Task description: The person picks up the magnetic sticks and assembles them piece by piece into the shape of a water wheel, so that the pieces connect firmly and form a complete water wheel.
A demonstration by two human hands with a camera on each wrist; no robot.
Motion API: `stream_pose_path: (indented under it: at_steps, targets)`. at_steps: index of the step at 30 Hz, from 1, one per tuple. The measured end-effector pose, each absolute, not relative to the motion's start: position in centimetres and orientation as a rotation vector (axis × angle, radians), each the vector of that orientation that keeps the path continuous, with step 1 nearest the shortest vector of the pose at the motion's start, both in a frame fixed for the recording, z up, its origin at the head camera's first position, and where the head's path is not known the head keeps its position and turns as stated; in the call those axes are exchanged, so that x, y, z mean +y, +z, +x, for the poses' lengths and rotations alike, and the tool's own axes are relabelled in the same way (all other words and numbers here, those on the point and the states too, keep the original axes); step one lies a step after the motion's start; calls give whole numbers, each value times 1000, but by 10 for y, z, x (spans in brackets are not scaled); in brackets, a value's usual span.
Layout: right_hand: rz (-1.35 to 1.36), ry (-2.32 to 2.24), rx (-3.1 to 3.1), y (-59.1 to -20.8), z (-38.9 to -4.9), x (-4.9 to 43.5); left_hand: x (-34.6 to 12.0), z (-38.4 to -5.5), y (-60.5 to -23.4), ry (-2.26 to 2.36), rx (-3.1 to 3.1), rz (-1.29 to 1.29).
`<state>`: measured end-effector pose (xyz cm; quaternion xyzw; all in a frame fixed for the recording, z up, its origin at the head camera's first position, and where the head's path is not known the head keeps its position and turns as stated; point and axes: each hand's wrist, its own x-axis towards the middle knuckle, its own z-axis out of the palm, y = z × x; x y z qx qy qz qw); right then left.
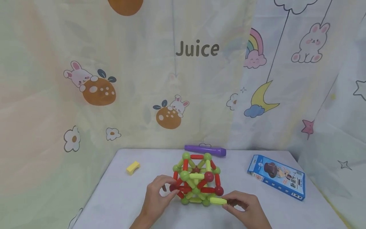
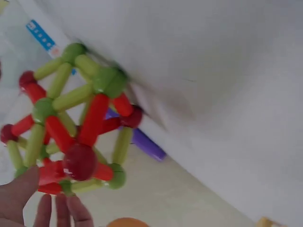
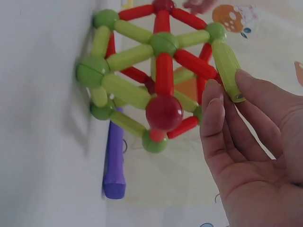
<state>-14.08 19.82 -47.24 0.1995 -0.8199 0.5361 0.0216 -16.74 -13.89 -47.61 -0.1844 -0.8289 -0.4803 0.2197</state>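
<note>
A cage-like structure of magnetic rods and balls (image 1: 185, 176) stands on the table, made of red and yellow-green rods joined at green and dark red balls. My left hand (image 1: 155, 197) grips its left side, thumb and fingers about a red rod (image 2: 50, 172). Between thumb and fingers, my right hand (image 1: 246, 205) pinches a yellow-green magnetic rod (image 1: 218, 201) at the lower right. In the right wrist view, the far end of that rod (image 3: 227, 68) meets a green ball (image 3: 217, 31) at the structure's corner.
Behind the structure, a purple microphone-shaped stick (image 1: 205, 150) lies along the table's back edge. A blue picture box (image 1: 278, 176) lies to the right, and a small yellow arch block (image 1: 133, 167) to the left. A printed curtain (image 1: 200, 82) hangs behind the table.
</note>
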Motion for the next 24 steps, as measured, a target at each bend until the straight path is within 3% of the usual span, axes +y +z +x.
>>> stream_pose_path:
  at_steps: [5,11,24]
  targets:
    - [470,1628,-2508,-466,-147,201,-151,-183,-484,-1262,-2441,-414]
    - [264,1519,-2373,-468,-156,187,-155,-189,-486,-1311,-2550,-492]
    - [171,1343,-2313,-494,-171,171,-156,-191,-484,-1362,-2577,-515]
